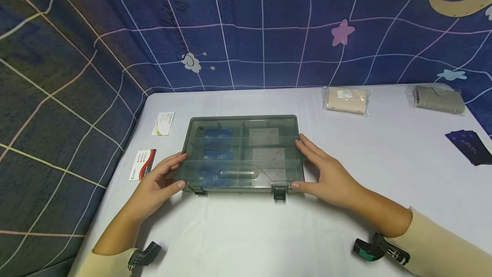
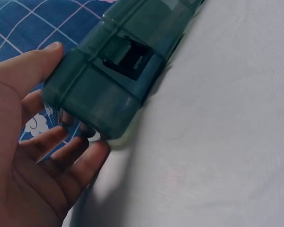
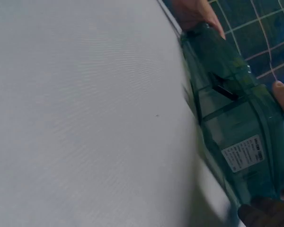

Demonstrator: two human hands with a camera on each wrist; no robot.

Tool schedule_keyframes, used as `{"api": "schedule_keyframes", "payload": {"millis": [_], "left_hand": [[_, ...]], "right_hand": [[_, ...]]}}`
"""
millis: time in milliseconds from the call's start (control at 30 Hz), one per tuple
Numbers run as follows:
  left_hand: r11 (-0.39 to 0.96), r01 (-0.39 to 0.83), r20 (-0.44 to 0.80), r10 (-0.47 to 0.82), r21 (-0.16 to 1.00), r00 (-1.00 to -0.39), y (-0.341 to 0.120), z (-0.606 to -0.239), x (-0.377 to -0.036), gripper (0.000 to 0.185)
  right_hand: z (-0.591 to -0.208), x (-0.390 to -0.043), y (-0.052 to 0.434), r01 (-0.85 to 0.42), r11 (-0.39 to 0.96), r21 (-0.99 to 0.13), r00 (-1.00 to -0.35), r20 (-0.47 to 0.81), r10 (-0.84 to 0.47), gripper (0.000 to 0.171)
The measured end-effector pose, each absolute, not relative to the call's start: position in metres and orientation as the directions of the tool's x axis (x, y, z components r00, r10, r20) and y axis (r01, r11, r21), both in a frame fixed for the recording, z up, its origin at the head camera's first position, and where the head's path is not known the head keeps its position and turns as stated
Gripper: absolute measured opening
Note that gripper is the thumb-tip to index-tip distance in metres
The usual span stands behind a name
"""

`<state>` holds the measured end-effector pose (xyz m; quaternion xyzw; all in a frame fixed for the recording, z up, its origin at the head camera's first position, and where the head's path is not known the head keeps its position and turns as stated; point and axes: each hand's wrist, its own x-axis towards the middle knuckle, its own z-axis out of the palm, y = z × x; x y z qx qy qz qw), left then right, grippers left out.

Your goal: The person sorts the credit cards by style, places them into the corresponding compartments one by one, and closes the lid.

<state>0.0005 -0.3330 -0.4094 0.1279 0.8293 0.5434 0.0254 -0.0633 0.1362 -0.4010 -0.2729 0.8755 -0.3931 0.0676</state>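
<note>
A translucent grey-green plastic storage case (image 1: 238, 174) lies between my two hands, its lid down. Blue cards marked VIP (image 1: 218, 154) show through the left half of the lid, and pale cards (image 1: 265, 136) through the right half. My left hand (image 1: 155, 185) holds the left end, thumb at the front corner and fingers along the side. The right hand (image 1: 332, 178) holds the opposite end, its thumb near the front right latch (image 1: 279, 193). A white printed label (image 3: 244, 153) is on the case in the right wrist view.
Two business cards, one white and green (image 1: 163, 123) and one red and black (image 1: 142, 164), lie at the left. A beige wrapped pouch (image 1: 347, 100) and a grey one (image 1: 439, 99) sit at the back right. Dark cards (image 1: 470, 146) are fanned near the right edge.
</note>
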Motion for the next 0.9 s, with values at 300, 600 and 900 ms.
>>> {"api": "schedule_keyframes", "payload": {"millis": [300, 600, 900], "left_hand": [[0.366, 0.120, 0.053, 0.188, 0.923, -0.981, -0.331, -0.412, 0.007, 0.068], [0.364, 0.248, 0.192, 0.182, 0.898, -0.964, -0.331, -0.415, 0.010, 0.054], [0.367, 0.372, 0.330, 0.175, 0.853, -0.928, -0.327, -0.422, 0.016, 0.042]], "right_hand": [[-0.403, -0.061, 0.135, -0.430, 0.515, -0.742, -0.837, 0.114, -0.535, 0.108], [-0.402, -0.060, 0.133, -0.432, 0.555, -0.711, -0.845, 0.103, -0.525, 0.105], [-0.384, -0.057, 0.127, -0.458, 0.604, -0.653, -0.842, 0.101, -0.530, 0.090]]}}
